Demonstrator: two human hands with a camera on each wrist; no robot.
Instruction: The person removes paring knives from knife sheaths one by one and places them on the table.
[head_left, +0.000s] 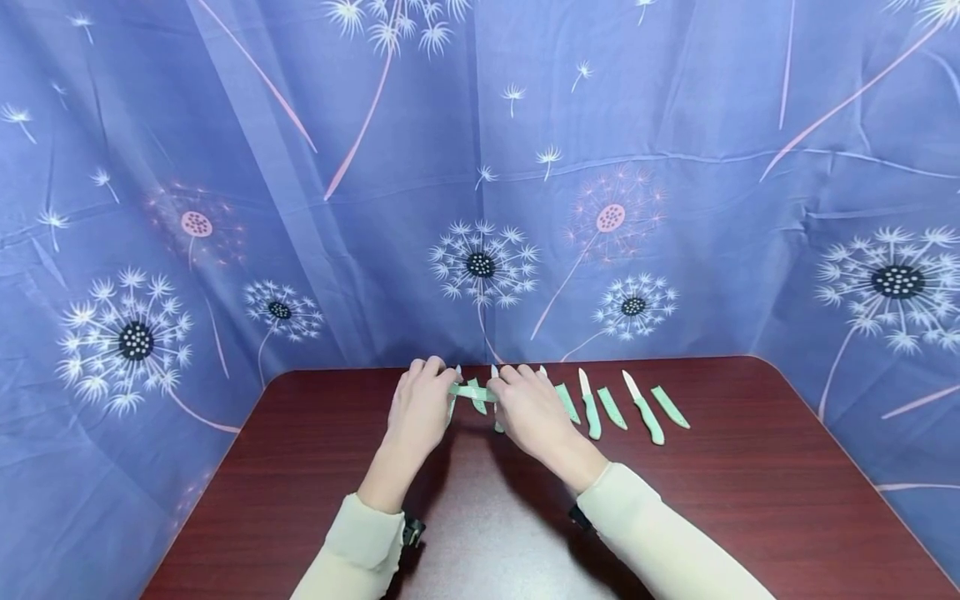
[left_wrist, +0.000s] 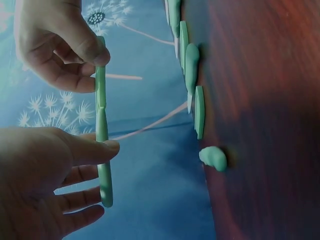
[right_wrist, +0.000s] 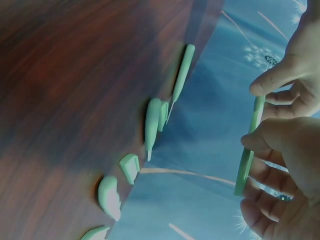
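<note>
Sheathed knife: the mint-green knife in its sheath (head_left: pixel 472 392) hangs level above the far edge of the desk, near its middle, held between your two hands.
Left grip: your left hand (head_left: pixel 417 410) pinches one end, thumb and fingers (left_wrist: pixel 92 150) curled round the handle.
Right grip: your right hand (head_left: pixel 531 410) pinches the other end; its thumb (right_wrist: pixel 265 137) presses on the green stick.
Desk: dark red-brown wood (head_left: pixel 750 500) with rounded far corners and a pale sheen near its front edge between your sleeves.
Room: a blue curtain with dandelion print (head_left: pixel 480 167) hangs behind the desk and down both sides.
Far-edge row: bare knives with white blades (head_left: pixel 643 408) and loose green sheaths (head_left: pixel 670 407) lie side by side along the far edge, running from under your hands toward the right.
In the way: your hands cover the left part of that row, so you cannot tell how many pieces lie there.
</note>
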